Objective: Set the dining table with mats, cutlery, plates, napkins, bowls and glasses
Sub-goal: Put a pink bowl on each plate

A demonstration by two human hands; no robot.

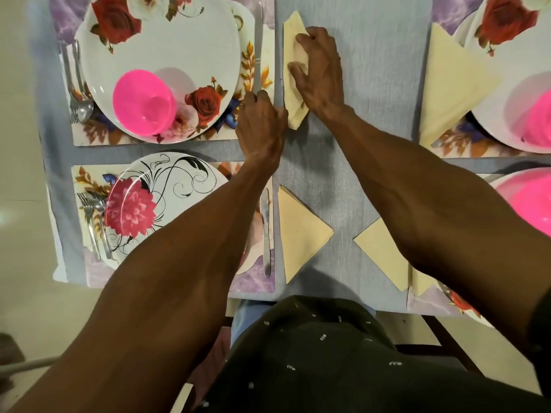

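A cream napkin [293, 32] lies on the grey tablecloth [378, 120], just right of the far-left floral mat [266, 74]. My right hand [320, 71] is on top of it, fingers curled into its fold. My left hand [262, 123] sits at the mat's right edge with curled fingers. Its knuckles are by the near end of a table knife [258, 46] and its thumb is against the napkin's near corner. What it holds is hidden. On that mat stand a rose plate [179, 46], a pink bowl [143, 102], and a fork and spoon [77, 93].
The near-left mat [253, 286] carries a pink-flower plate [176, 186], forks [92, 225] and a knife [265, 234], with a folded napkin [301, 234] beside it. Two more napkins [384, 248] [450, 81], a plate [512, 64] and pink bowls [536, 204] lie to the right.
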